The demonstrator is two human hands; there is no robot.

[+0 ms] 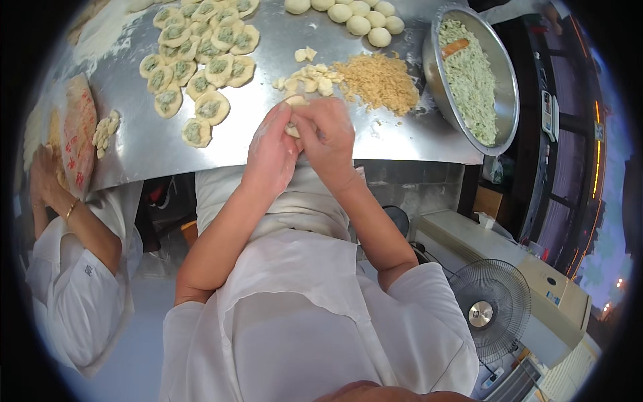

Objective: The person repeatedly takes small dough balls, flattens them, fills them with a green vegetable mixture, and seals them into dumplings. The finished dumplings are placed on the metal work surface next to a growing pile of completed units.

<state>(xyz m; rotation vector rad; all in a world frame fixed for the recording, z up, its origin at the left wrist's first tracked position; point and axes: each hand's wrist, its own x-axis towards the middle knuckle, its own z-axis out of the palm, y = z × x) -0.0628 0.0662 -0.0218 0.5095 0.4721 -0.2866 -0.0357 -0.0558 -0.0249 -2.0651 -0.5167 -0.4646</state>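
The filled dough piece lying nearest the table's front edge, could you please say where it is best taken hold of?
Probably by the bare rim of the dough piece, from the near side: its filling lies exposed in the middle, and other filled pieces crowd its far side.

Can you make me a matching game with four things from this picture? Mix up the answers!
Things:
1. fan
2. crumbly heap
3. steel bowl
4. dough balls

Clues:
A. full of green-flecked filling
B. off the table, lower right
C. round and pale
D. golden-brown, beyond the right hand

Pairs: 1-B, 2-D, 3-A, 4-C
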